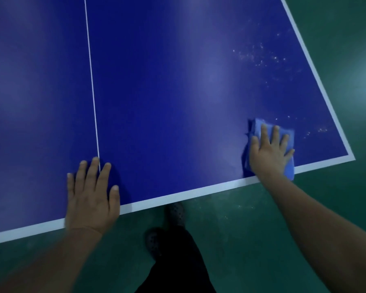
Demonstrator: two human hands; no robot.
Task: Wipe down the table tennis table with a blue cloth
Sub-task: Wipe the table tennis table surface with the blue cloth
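Bare forearms [317,216] — dark trousers [178,261], dark perforated clogs [174,213].

— What colour is my table [178,81]?
— Dark blue, with white edges and a thin white line [91,81] down it.
— And my cloth [256,127]?
— Lighter blue.
— What are those spots [260,53]?
— Little white specks, scattered.
— The floor [347,49]?
— Green.
— My trousers [178,267]?
— Black. Your shoes [174,212] are dark with small dots.

Dim overall, soft glare patches on the table [178,81], slight blur, wide-angle edge bending
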